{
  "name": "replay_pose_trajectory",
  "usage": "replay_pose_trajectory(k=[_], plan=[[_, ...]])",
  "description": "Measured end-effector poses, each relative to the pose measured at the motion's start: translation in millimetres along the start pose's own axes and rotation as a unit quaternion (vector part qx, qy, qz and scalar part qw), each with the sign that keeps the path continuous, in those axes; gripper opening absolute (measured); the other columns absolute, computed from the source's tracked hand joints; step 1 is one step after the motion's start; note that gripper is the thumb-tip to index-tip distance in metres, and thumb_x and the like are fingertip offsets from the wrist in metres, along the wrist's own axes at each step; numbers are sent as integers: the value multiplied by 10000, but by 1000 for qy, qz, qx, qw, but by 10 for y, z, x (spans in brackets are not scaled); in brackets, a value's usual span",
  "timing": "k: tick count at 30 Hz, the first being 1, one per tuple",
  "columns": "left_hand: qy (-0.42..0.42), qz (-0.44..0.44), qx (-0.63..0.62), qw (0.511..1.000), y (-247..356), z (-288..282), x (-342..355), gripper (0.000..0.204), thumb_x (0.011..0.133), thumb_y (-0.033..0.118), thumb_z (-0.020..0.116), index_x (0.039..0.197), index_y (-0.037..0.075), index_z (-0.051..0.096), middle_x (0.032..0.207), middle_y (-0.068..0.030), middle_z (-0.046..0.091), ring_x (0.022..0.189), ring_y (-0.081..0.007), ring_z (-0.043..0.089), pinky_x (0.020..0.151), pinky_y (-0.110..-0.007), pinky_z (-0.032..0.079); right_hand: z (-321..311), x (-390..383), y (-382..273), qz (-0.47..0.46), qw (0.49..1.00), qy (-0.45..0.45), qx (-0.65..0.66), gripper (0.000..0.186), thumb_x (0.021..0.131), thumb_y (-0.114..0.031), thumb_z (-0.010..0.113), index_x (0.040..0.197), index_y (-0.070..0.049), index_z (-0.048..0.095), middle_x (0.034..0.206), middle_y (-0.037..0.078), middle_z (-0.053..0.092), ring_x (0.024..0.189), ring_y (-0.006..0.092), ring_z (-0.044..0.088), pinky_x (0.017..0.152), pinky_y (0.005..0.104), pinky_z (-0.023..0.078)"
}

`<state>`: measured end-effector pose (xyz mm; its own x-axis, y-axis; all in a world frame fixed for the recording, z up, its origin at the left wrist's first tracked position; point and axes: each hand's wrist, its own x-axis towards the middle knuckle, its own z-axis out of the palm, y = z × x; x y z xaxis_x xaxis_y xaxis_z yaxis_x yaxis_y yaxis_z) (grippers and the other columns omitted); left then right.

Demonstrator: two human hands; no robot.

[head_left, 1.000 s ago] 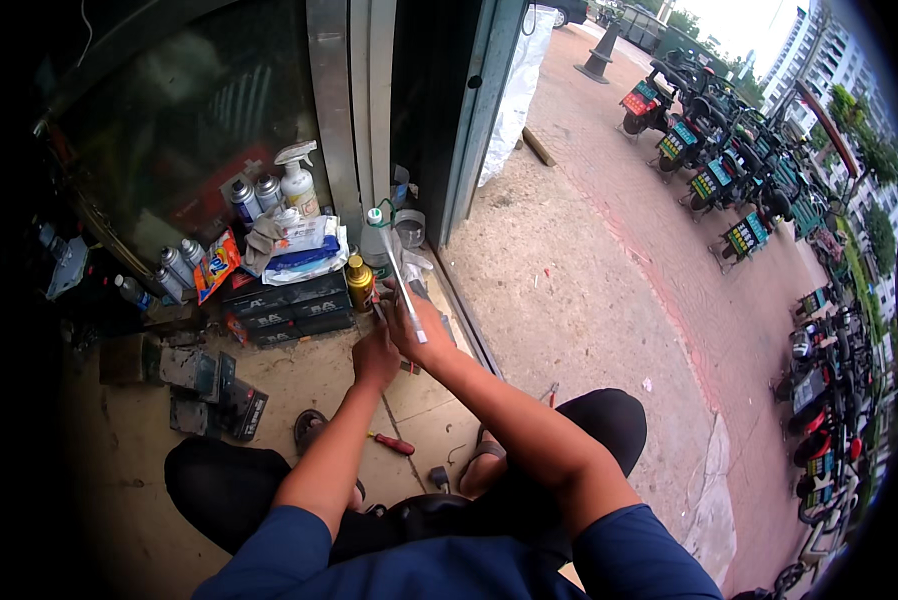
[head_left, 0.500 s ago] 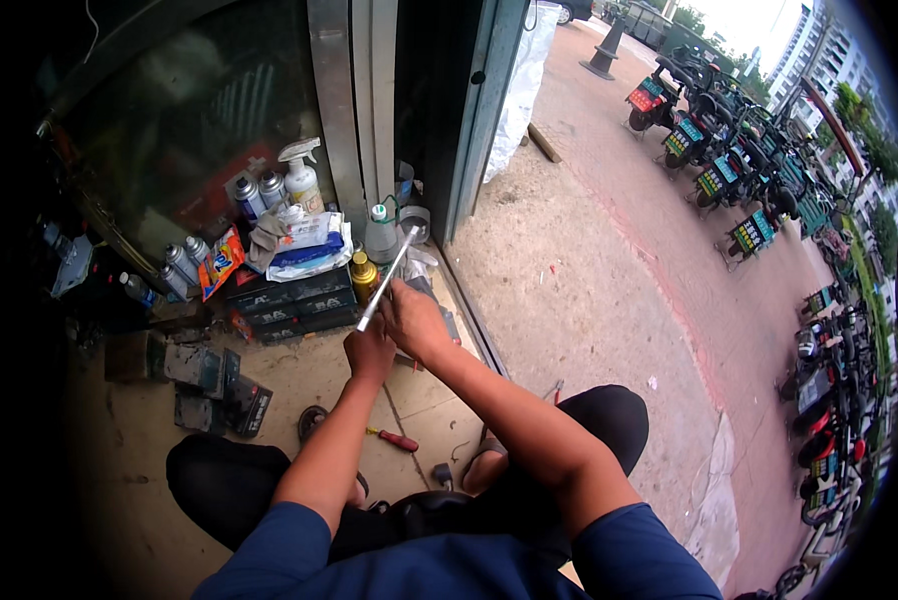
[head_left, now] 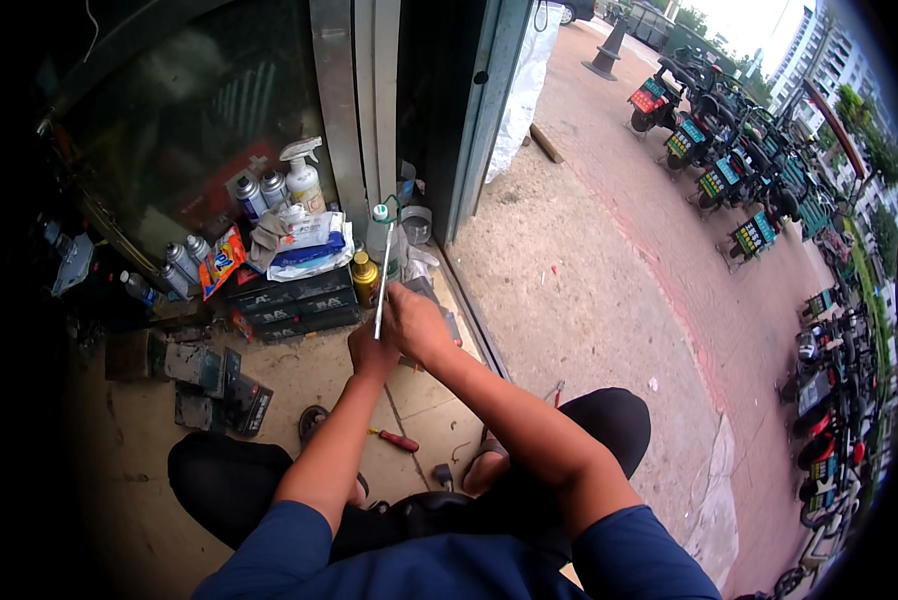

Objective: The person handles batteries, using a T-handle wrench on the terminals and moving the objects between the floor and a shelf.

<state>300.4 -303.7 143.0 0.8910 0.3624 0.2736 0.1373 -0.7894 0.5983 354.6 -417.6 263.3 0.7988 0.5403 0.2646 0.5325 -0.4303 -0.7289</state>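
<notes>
A slim silver metal rod [head_left: 384, 268] stands out beyond my hands, pointing away from me. My right hand [head_left: 418, 325] is closed, its fingers at the rod's lower part. Just left of it and touching it, my left hand [head_left: 370, 352] is closed below the rod's near end; what its fingers hold is hidden. A gold bottle [head_left: 365, 277] stands close past my left hand. Behind the rod's far part is a translucent bottle with a green tube [head_left: 379, 236]. Beneath my hands, something small and dark is mostly covered.
A red-handled screwdriver [head_left: 399, 441] lies on the tiles between my feet. Dark boxes [head_left: 299, 308] at the left carry wipes packs and a spray bottle [head_left: 303, 178]. Loose dark blocks [head_left: 231, 390] lie nearer. A metal door frame [head_left: 474, 130] rises ahead; scooters [head_left: 729, 170] stand outside.
The rod has swung from leaning right to nearly straight ahead, its far end moving left. My left hand has shifted slightly right, against my right hand.
</notes>
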Motion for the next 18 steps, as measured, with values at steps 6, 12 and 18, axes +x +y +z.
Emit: replay_pose_trajectory(k=[6,12,18], plan=[[-70,-18,81,994,66,-1,26,496,977,282,613,1432,118,502,869,-172,753,820,-417,734,675,-523,562,6,16,41,8,1000,12,21,235,1028,-238,609,1134,-28,606,942,297,710,932,519,672,794,589,518],[43,-25,28,998,37,-18,63,192,975,285,622,1085,141,687,833,-157,743,810,-420,730,685,-518,567,27,42,46,4,1000,7,23,222,1027,-217,603,1176,-52,619,947,295,710,943,509,677,811,569,530],[-42,-62,21,997,101,-22,36,208,944,310,687,1002,111,710,868,-171,744,855,-402,735,732,-512,571,-17,26,24,-45,998,13,31,240,1015,-172,583,1188,-10,620,1010,308,703,965,508,670,822,557,546]])
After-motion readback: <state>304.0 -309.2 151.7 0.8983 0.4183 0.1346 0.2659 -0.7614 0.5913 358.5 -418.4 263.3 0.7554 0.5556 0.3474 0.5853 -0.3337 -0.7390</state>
